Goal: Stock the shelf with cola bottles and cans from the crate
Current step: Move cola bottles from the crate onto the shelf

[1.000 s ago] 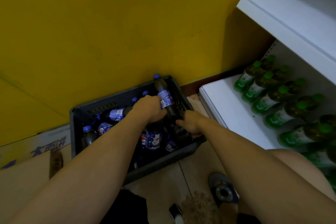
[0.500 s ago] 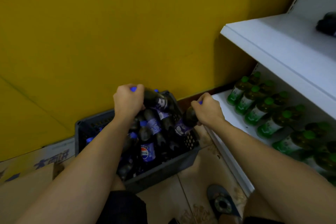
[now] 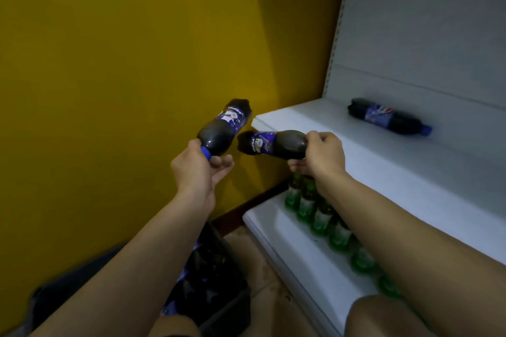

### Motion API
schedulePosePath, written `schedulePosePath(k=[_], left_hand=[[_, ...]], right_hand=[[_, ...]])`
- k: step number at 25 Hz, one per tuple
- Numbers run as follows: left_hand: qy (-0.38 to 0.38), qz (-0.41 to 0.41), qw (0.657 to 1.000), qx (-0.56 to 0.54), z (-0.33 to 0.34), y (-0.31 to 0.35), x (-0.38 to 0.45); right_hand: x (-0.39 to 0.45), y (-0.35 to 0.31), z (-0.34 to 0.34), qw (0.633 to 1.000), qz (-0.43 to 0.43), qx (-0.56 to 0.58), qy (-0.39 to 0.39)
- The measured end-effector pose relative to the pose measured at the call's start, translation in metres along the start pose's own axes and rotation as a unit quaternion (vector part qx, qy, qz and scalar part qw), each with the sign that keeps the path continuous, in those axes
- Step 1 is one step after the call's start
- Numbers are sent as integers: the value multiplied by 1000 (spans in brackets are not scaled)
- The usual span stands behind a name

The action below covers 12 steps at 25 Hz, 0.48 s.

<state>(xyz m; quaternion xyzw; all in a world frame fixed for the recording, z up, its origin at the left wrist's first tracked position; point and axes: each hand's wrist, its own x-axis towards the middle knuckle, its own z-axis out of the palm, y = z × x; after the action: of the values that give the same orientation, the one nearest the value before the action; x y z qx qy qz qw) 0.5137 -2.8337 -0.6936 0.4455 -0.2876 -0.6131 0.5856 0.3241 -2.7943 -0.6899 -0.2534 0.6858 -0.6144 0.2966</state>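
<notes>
the left hand (image 3: 198,172) holds a cola bottle (image 3: 224,128) by its cap end, bottom pointing up and right. the right hand (image 3: 320,156) holds another bottle (image 3: 273,143) sideways, bottom pointing left, beside the shelf (image 3: 315,123).

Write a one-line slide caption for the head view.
Left hand and right hand each lift a cola bottle toward the white shelf.

Left hand (image 3: 201,171) gripping cola bottle (image 3: 225,126), right hand (image 3: 319,154) gripping second bottle (image 3: 273,143)
</notes>
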Motion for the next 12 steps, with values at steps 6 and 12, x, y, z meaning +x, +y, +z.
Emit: schedulePosePath(k=[6,12], left_hand=[[-93,-54,994,34,82,-31,-10],[-140,-97,979,116,147,-81,-9]], right_hand=[[24,-2,-77,984,28,106,139],[49,19,-114,973,12,42,226]])
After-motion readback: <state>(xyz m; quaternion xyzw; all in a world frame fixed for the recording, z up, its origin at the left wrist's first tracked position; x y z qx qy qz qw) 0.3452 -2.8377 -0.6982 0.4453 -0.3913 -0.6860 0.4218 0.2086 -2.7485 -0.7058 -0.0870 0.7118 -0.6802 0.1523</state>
